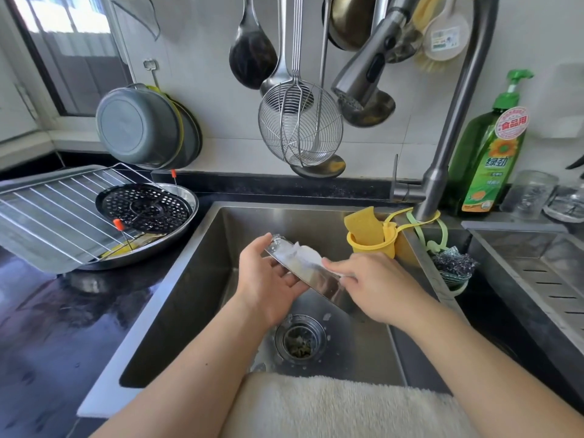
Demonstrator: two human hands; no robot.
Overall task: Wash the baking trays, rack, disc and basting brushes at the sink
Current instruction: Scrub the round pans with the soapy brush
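Over the sink (196, 267), the left hand (268, 279) cradles a tilted metal tray (319, 281), fingers loosely curled round its edge, while the right hand (376, 286) presses a soapy white cloth (308, 256) on it. Left of the sink, on the tabletop (47, 327), the rack (53, 210), perforated disc (145, 207) and red-handled brushes (121, 230) wait stacked in pans, seemingly unwashed: early going.

Sink (196, 279): brushed steel, dull sheen. Tray (319, 284) held over it: shiny metal, foam-smeared. White wipe (308, 256) on it, probably soft cloth. Rack (60, 203): bright wire. Disc (143, 208): matt black, perforated. Countertop (47, 311): glossy black, wet. Sponge (361, 224): yellow, porous. Soap bottle (486, 159): glossy green plastic. Front towel (331, 409): fluffy.
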